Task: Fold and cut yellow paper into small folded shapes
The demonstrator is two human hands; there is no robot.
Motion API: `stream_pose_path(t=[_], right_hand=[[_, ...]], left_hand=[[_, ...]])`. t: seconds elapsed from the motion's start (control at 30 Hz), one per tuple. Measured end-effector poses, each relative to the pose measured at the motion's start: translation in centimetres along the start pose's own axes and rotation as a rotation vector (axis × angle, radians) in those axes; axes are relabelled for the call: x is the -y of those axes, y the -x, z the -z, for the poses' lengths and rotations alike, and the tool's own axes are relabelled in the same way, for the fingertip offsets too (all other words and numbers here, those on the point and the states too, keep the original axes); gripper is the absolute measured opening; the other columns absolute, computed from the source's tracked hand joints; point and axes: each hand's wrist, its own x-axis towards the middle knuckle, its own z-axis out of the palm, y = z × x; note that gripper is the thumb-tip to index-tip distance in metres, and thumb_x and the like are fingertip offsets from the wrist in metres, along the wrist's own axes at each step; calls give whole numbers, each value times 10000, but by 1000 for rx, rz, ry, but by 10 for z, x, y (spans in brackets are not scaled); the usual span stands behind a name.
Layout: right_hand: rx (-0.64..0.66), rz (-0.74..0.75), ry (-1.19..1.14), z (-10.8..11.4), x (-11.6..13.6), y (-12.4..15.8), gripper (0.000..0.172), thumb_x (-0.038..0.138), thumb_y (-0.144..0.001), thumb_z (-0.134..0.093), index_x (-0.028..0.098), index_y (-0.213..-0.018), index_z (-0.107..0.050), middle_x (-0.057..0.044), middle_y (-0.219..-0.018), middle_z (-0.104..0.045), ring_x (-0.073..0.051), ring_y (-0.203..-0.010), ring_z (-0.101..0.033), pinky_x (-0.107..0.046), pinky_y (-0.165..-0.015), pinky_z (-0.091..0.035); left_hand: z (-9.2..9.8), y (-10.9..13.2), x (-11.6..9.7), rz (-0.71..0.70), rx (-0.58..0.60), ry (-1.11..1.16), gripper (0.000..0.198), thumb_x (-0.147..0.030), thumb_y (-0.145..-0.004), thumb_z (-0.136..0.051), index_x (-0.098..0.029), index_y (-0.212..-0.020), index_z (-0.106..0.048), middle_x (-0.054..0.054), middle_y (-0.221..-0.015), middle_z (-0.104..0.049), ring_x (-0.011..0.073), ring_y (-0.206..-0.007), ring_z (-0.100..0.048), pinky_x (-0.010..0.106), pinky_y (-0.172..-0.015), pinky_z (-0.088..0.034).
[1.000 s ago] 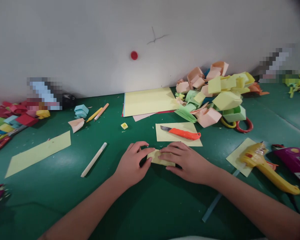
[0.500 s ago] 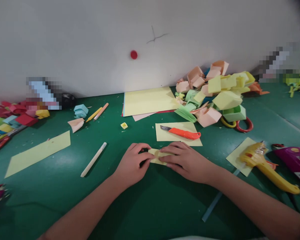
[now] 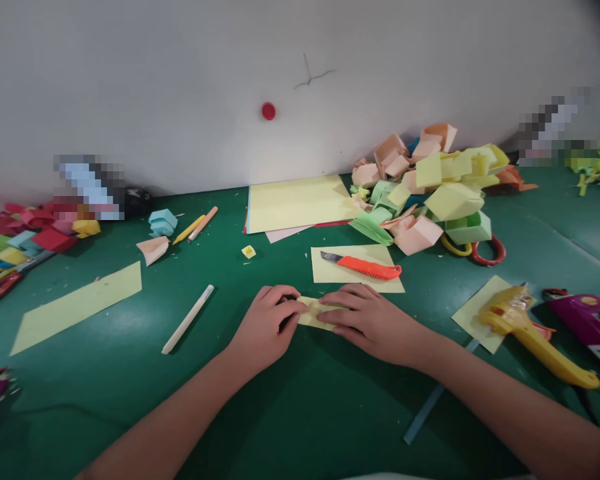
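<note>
A small folded piece of yellow paper (image 3: pixel 314 313) lies on the green table (image 3: pixel 300 413) between my hands. My left hand (image 3: pixel 265 327) has its fingers curled and pinches the paper's left end. My right hand (image 3: pixel 373 323) presses on the paper's right part, fingers close together over it. Most of the paper is hidden under my fingers. Just behind my hands an orange utility knife (image 3: pixel 367 267) rests on a yellow sheet (image 3: pixel 355 277).
A heap of folded paper boxes (image 3: pixel 425 187) sits at the back right, with scissors (image 3: pixel 485 252) beside it. A yellow glue gun (image 3: pixel 530 330) and purple tool (image 3: pixel 587 323) lie right. A glue stick (image 3: pixel 187 319), yellow strip (image 3: pixel 77 307) and stacked sheets (image 3: pixel 297 203) lie left and behind.
My left fingers have curled in more tightly on the paper's left end, and the paper has been folded narrower under my right fingers. Everything else stays put.
</note>
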Motion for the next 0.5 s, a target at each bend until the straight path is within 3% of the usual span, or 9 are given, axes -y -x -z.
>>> stream_pose_path(t=[0.5], right_hand=[[16, 27, -80, 1, -9, 0, 357, 219, -1035, -462, 333, -1293, -680, -49, -1388, -618, -242, -1214, -524, -467, -1028, -459]], left_hand=[[-2, 2, -1, -40, 12, -44, 241, -105, -943, -517, -220, -1025, -712, 80, -1235, -632, 255, -1155, -553, 454, -964, -514]])
